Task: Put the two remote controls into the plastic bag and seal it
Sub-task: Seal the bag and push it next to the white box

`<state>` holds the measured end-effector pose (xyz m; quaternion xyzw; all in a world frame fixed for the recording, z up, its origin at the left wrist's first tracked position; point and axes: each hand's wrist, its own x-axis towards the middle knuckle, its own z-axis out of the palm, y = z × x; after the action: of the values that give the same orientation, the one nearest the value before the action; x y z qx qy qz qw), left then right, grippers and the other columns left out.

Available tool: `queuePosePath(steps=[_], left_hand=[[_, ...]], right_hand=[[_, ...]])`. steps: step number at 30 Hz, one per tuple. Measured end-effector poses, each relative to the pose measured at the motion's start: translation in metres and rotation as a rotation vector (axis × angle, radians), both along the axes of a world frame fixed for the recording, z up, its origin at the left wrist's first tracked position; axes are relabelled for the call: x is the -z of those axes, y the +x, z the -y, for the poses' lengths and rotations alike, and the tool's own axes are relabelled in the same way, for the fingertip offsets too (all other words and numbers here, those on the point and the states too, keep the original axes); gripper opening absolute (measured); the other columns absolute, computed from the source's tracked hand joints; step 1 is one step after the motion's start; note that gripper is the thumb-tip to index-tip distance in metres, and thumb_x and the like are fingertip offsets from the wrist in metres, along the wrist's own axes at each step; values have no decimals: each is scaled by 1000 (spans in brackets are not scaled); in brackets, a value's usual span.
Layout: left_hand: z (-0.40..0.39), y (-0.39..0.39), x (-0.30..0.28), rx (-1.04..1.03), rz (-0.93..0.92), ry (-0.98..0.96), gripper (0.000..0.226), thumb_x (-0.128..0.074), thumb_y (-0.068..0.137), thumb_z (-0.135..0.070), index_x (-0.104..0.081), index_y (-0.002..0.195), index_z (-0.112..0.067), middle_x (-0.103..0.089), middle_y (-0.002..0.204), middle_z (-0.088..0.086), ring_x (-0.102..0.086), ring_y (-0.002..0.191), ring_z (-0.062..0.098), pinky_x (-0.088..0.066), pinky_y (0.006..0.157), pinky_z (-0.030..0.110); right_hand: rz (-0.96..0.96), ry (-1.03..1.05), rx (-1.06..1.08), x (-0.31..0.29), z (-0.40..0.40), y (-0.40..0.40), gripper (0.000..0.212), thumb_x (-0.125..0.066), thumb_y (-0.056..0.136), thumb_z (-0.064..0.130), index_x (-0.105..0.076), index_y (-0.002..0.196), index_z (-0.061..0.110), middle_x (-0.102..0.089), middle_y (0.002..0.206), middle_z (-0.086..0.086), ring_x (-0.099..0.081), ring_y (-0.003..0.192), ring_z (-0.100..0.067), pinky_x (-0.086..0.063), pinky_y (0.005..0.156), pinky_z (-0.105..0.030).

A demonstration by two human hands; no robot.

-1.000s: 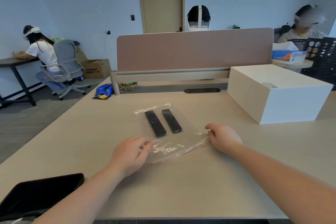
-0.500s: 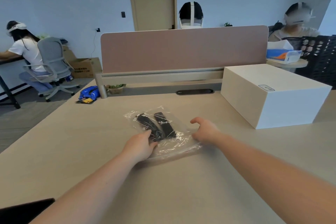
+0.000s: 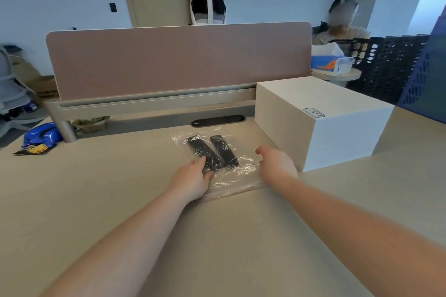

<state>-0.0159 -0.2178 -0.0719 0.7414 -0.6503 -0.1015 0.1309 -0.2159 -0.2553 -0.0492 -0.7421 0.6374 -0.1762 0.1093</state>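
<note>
Two black remote controls, the left one and the right one, lie side by side inside a clear, crinkled plastic bag on the beige desk. My left hand rests on the bag's near left part, its fingers pinching the plastic over the near end of the left remote. My right hand sits at the bag's right edge with the thumb held apart; whether it touches the plastic is unclear. The bag's pinkish strip edge faces me.
A white box stands just right of my right hand. A pink divider panel and a black cable slot lie behind the bag. A blue snack packet is at far left. People sit beyond the divider.
Both hands have reached further forward. My left hand moved from the bag's near corner onto the left remote's end, and the bag has crumpled and slid away from me. The view has swung left.
</note>
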Motion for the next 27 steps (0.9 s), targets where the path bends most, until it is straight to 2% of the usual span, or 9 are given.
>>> queuePosePath(steps=[4, 6, 8, 10, 14, 17, 20, 24, 27], left_hand=[[31, -20, 0, 44, -2, -6, 56, -42, 94, -41, -25, 143, -21, -41, 145, 10, -49, 123, 37, -43, 102, 43], [43, -28, 0, 69, -4, -12, 56, -42, 94, -40, -25, 144, -21, -38, 148, 10, -47, 126, 37, -42, 104, 43], [53, -35, -1, 88, -9, -10, 56, -41, 95, -39, -24, 145, -20, -35, 150, 11, -45, 129, 36, -40, 105, 43], [60, -42, -1, 100, -23, -6, 57, -42, 94, -39, -24, 145, -20, -33, 151, 11, -43, 130, 36, -40, 106, 43], [63, -48, 0, 126, -26, 2, 55, -43, 93, -41, -29, 141, -18, -42, 144, 13, -48, 124, 37, -43, 103, 46], [59, -45, -1, 99, -1, 41, 54, -40, 93, -44, -31, 139, -18, -44, 144, 16, -42, 132, 35, -41, 106, 46], [52, -40, -3, 69, 5, 79, 60, -37, 92, -50, -25, 142, -18, -41, 147, 14, -34, 138, 31, -38, 109, 46], [36, -34, -10, 58, 30, 87, 64, -38, 93, -49, -18, 145, -19, -47, 142, 11, -46, 128, 33, -42, 103, 44], [16, -28, -16, 38, 45, 81, 60, -39, 94, -45, -22, 145, -17, -44, 145, 8, -44, 130, 31, -41, 104, 41]], right_hand=[[-185, -94, 20, -10, 9, -12, 38, -43, 80, -12, -52, 110, 9, -55, 87, -10, -49, 75, -30, -41, 60, -33], [-234, -112, 37, -13, 14, -17, 34, -44, 80, -13, -51, 107, 7, -49, 83, -9, -45, 73, -29, -40, 60, -33], [-267, -113, 51, -17, 17, -21, 34, -45, 81, -12, -52, 108, 7, -57, 93, -13, -53, 79, -30, -40, 61, -33], [-296, -101, 52, -17, 19, -26, 34, -45, 83, -12, -53, 109, 7, -62, 105, -13, -60, 95, -32, -40, 63, -34], [-374, -70, 51, -17, 22, -33, 35, -47, 84, -11, -56, 111, 7, -62, 112, -12, -61, 105, -32, -40, 66, -34], [-406, -51, 63, -18, 21, -32, 34, -47, 85, -10, -58, 112, 7, -62, 114, -12, -59, 107, -32, -44, 69, -35], [-426, -36, 66, -18, 19, -30, 34, -48, 88, -5, -59, 116, 9, -60, 118, -11, -57, 112, -31, -51, 79, -37], [-422, -19, 49, -20, 9, -28, 37, -46, 90, -3, -57, 122, 11, -54, 124, -12, -47, 121, -30, -51, 86, -40], [-399, -37, -14, -21, -4, -24, 35, -47, 89, 2, -57, 122, 11, -52, 124, -12, -44, 122, -29, -49, 89, -41]])
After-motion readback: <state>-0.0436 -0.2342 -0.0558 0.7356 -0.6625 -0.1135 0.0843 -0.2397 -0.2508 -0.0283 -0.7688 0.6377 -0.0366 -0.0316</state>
